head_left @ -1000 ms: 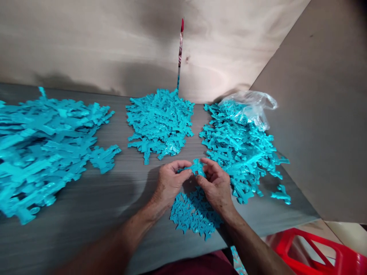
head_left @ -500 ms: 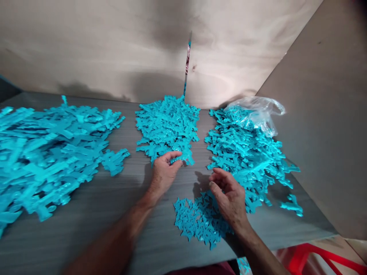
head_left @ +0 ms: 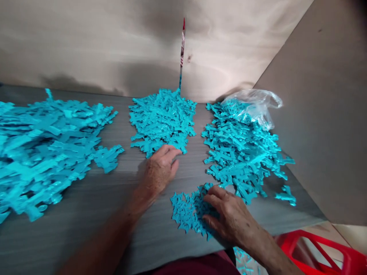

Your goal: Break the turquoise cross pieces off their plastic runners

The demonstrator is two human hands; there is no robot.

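My left hand [head_left: 161, 167] rests at the front edge of the middle pile of turquoise flat cut-out pieces [head_left: 163, 118], palm down. Its fingers stretch toward the pile's front right corner, thumb apart, and nothing shows in its grip. Over the right side of a low heap of small turquoise star-like pieces [head_left: 186, 210] is my right hand [head_left: 229, 214], fingers curved and spread, thumb apart. The fingertips touch or hover just above these pieces; which of the two I cannot tell. Part of the heap is hidden beneath this hand.
A large turquoise pile [head_left: 51, 149] covers the table's left side. Another pile [head_left: 237, 149] lies at right, with a clear plastic bag [head_left: 258, 103] on its back. A thin patterned strip [head_left: 182, 49] stands against the wooden wall. Below right is a red plastic frame [head_left: 318, 244].
My right hand has come down and nearer onto the heap of small pieces. My left hand has flattened out of its pinch, and the small piece in it no longer shows. The view has shifted slightly.
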